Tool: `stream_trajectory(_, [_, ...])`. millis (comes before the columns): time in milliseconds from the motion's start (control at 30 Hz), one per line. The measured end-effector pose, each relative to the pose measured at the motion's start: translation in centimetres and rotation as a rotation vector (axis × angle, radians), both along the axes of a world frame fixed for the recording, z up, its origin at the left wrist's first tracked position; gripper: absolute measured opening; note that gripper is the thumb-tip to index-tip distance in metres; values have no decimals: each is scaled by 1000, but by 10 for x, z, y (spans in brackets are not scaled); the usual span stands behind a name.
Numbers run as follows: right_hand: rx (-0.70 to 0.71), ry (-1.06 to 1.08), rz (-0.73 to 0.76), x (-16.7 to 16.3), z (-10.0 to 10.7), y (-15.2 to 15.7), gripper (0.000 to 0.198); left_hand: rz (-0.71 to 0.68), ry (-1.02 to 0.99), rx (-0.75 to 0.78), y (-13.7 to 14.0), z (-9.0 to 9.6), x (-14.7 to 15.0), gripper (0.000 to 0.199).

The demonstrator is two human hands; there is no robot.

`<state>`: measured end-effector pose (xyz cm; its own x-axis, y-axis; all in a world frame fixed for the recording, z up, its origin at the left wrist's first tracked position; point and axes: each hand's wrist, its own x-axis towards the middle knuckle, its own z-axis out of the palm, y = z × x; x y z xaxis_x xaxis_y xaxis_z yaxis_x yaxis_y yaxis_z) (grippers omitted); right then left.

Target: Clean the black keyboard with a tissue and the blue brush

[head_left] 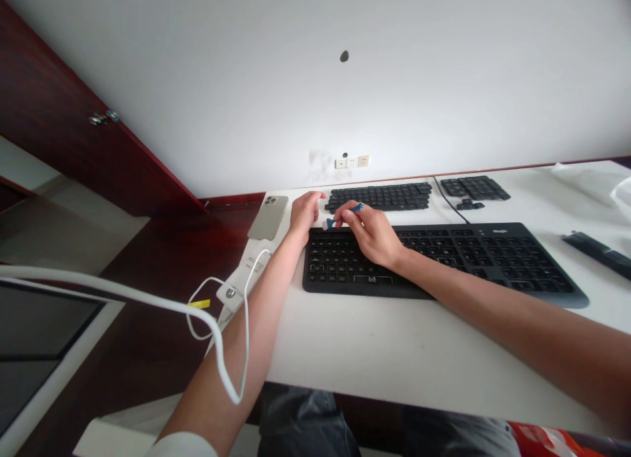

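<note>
A black keyboard with its keycaps off lies on the white desk. My right hand is above its left half, fingers closed on a small blue brush. The brush's pale bristles point left, near the keyboard's back edge. At the keyboard's back left corner rests my left hand, one finger stretched out to the right and the others partly hidden; nothing shows in it. Behind the keyboard, loose black keycaps are laid out in rows, with a second group of keycaps farther right.
A phone lies face down at the desk's left edge. A white power strip and a looping white cable are by my left forearm. A long black part and clear plastic lie at right. The wall stands behind.
</note>
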<state>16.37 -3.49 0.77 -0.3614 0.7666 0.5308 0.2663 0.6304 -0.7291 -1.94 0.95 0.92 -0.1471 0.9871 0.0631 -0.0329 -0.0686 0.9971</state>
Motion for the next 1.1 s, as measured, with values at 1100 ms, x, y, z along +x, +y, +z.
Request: stream_trajectory(1100, [-48, -211, -256, -2, -4, -4, 42, -23, -16, 11, 4, -5, -1, 16])
